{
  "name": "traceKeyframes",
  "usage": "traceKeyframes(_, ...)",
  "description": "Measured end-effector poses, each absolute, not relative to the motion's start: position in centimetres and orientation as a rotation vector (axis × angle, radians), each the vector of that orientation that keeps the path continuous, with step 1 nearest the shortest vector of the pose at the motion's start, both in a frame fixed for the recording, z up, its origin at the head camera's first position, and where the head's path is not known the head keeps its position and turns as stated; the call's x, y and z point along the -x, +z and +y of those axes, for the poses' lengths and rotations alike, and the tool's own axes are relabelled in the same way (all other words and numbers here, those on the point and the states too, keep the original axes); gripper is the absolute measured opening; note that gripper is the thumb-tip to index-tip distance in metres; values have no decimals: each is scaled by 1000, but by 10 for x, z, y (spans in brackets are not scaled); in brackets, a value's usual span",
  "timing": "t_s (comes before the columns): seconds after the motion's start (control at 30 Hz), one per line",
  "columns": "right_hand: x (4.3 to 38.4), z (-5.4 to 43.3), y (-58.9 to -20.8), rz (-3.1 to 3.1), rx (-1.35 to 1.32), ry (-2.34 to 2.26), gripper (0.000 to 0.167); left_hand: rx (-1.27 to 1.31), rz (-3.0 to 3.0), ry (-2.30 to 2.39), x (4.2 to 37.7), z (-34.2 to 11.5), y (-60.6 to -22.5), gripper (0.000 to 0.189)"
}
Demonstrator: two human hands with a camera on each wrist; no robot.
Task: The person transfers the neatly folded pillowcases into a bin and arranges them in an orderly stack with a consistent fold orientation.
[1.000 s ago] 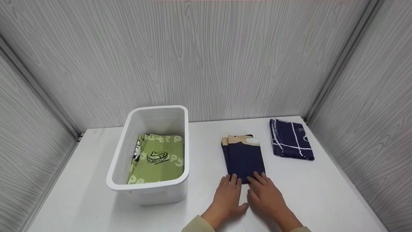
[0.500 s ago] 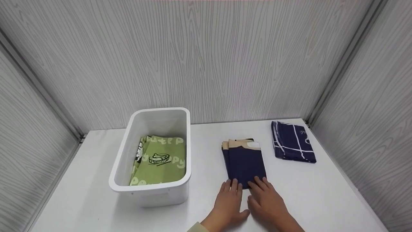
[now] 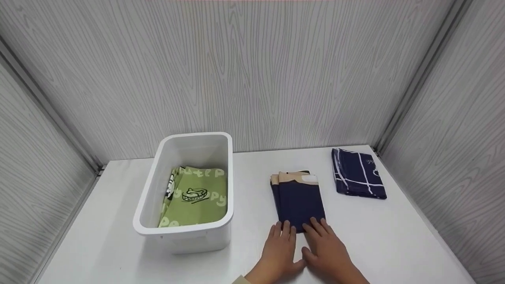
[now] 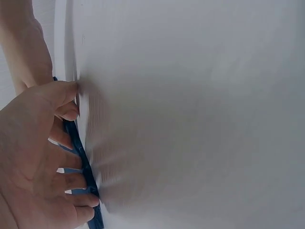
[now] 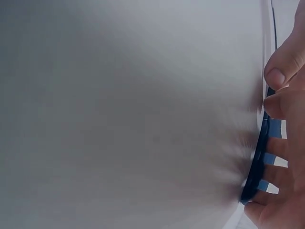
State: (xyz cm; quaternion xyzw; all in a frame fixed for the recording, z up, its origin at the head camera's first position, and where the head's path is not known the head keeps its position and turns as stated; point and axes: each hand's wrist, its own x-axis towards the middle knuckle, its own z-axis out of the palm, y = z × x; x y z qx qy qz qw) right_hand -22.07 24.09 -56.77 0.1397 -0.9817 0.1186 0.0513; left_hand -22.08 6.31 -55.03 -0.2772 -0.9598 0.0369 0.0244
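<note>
We see the left hand and the right hand side by side, fingers extended and gripping nothing, their fingertips touching the near edge of a folded navy-and-tan cloth. This cloth lies flat on the white tabletop, its layers slightly offset at the left. Beyond it, to the right, we note a folded navy cloth with white lines near the far corner. To the left stands a white bin, within which we observe green printed fabric.
</note>
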Motion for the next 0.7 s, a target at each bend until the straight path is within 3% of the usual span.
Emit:
traceKeyframes(0.53,217,242,-562,-3088,-431,302,65,891,-3041,-16,215,57,-551,88)
traceKeyframes(0.7,221,244,-558,-3062,-437,409,60,922,-3026,-261,221,50,-552,85)
